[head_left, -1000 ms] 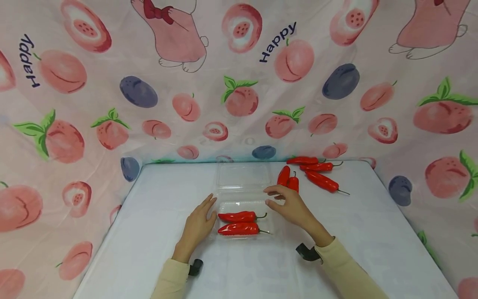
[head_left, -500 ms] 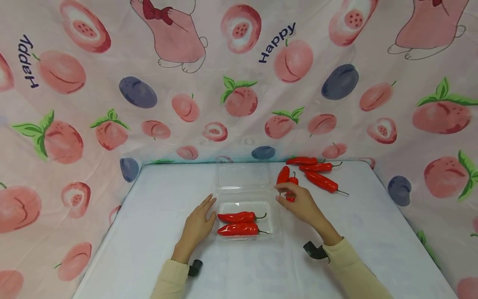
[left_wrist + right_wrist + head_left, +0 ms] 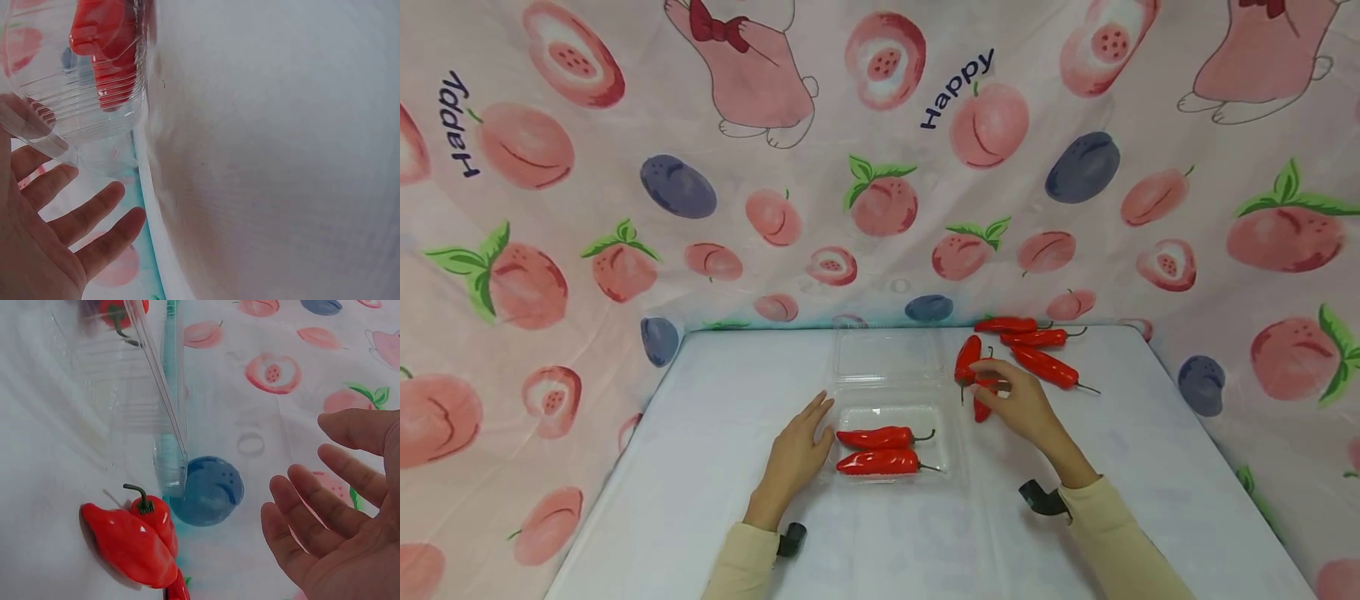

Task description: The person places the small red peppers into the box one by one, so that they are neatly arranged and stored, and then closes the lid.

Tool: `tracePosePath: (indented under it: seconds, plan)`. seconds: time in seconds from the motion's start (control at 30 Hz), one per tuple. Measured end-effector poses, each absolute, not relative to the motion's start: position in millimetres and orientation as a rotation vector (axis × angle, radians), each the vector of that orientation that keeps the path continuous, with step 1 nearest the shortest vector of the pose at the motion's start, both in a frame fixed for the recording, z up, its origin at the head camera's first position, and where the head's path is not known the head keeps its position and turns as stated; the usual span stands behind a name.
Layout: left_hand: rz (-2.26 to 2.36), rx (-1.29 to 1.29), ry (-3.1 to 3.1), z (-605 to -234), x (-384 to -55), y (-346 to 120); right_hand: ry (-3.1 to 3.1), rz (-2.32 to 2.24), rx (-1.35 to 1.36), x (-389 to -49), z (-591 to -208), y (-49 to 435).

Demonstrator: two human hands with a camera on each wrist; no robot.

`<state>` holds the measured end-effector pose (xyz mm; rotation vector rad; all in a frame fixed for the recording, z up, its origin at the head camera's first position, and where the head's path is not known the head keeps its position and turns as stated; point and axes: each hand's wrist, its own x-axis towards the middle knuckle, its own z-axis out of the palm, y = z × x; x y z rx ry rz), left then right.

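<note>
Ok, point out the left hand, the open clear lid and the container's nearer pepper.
Left hand (image 3: 799, 450), head view: back of the hand.
Open clear lid (image 3: 889, 353), head view: its flat panel.
Nearer pepper (image 3: 877, 462), head view: its red body.

Soft light, glinting peppers (image 3: 131, 547), wrist views seemingly hazy

We list a screened-off tabletop nook, room type unclear: white surface (image 3: 887, 533), fruit-printed cloth (image 3: 820, 171) behind and at both sides.
</note>
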<state>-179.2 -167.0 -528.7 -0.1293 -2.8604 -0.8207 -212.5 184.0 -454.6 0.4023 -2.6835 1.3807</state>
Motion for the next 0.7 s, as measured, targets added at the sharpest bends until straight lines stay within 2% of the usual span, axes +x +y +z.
tracePosePath:
  seconds: [0.7]
  plan:
    - [-0.818,-0.141,-2.854,-528.8,-179.3,-168.4,-2.732,1.349,0.226,-225.4,-464.9,217.0]
